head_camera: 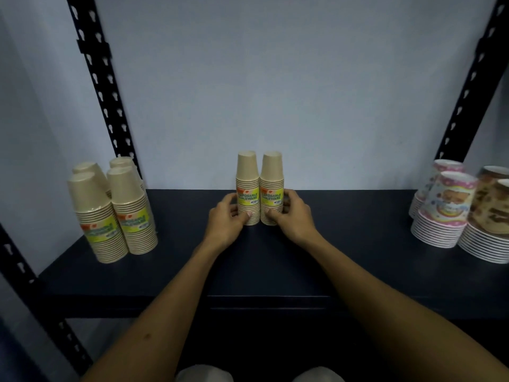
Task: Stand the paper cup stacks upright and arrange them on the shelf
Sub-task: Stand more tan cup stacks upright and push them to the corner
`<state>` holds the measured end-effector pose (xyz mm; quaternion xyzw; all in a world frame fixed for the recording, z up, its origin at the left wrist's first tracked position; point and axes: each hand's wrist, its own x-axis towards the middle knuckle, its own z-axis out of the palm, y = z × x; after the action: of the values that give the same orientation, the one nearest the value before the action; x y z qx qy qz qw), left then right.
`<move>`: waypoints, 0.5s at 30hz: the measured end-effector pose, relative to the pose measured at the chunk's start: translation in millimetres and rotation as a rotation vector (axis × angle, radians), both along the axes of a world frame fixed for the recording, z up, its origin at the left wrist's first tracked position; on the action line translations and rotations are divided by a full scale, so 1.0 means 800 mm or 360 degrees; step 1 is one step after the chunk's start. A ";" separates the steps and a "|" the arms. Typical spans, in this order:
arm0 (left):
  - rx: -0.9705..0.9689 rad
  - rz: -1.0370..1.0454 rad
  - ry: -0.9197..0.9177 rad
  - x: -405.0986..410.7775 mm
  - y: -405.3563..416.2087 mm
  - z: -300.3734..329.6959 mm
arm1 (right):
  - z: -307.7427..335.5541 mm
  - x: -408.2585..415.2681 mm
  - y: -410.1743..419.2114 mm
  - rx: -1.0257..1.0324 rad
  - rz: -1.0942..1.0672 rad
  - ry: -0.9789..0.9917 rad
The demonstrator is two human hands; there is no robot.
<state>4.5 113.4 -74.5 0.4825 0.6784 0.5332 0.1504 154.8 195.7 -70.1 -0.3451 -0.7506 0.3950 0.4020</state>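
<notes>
Two tan paper cup stacks stand upright and side by side at the back middle of the dark shelf [275,257], against the wall. My left hand [224,220] grips the left stack [247,186] near its base, fingers curled round its left side. My right hand [294,216] grips the right stack [271,186] the same way from the right. Both stacks carry yellow-green labels and touch each other.
Several more tan cup stacks [110,213] stand upright at the shelf's left end. Patterned cup stacks [451,205] stand at the right end. Black perforated uprights [102,86] frame the shelf on both sides, with the pale wall behind.
</notes>
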 end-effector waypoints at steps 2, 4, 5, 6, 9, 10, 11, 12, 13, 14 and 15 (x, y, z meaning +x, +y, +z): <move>0.0001 -0.0005 0.0000 -0.004 0.005 0.000 | -0.001 -0.005 0.006 -0.0004 -0.0008 0.0010; -0.0003 -0.0009 -0.0004 -0.007 0.008 -0.001 | -0.003 -0.008 0.009 -0.0008 -0.0015 0.0023; -0.0008 -0.0009 0.0002 -0.008 0.009 -0.002 | -0.004 -0.008 0.009 -0.0007 -0.0014 0.0025; -0.0015 -0.0008 0.0020 -0.008 0.010 -0.002 | -0.005 -0.007 0.009 -0.0007 -0.0008 0.0024; -0.0036 -0.0022 0.0049 -0.007 0.009 -0.005 | -0.006 -0.004 0.007 -0.0011 0.0035 -0.0017; -0.0046 -0.0031 0.0046 -0.007 0.009 -0.005 | -0.006 -0.003 0.007 -0.0008 0.0036 -0.0035; -0.0056 -0.0036 0.0042 -0.006 0.009 -0.006 | -0.006 -0.003 0.007 0.0000 0.0034 -0.0047; -0.0067 -0.0034 0.0038 -0.007 0.009 -0.007 | -0.006 -0.003 0.007 0.0004 0.0030 -0.0055; -0.0071 -0.0026 0.0033 -0.007 0.009 -0.007 | -0.007 -0.002 0.006 0.0008 0.0031 -0.0060; -0.0072 -0.0016 0.0029 -0.007 0.009 -0.008 | -0.007 -0.002 0.005 0.0010 0.0034 -0.0063; -0.0068 -0.0009 0.0027 -0.008 0.008 -0.008 | -0.007 -0.002 0.005 0.0014 0.0037 -0.0066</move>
<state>-1.5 119.9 -81.0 0.4855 0.6896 0.5140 0.1562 153.4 199.4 -75.8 -0.3426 -0.7644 0.3891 0.3833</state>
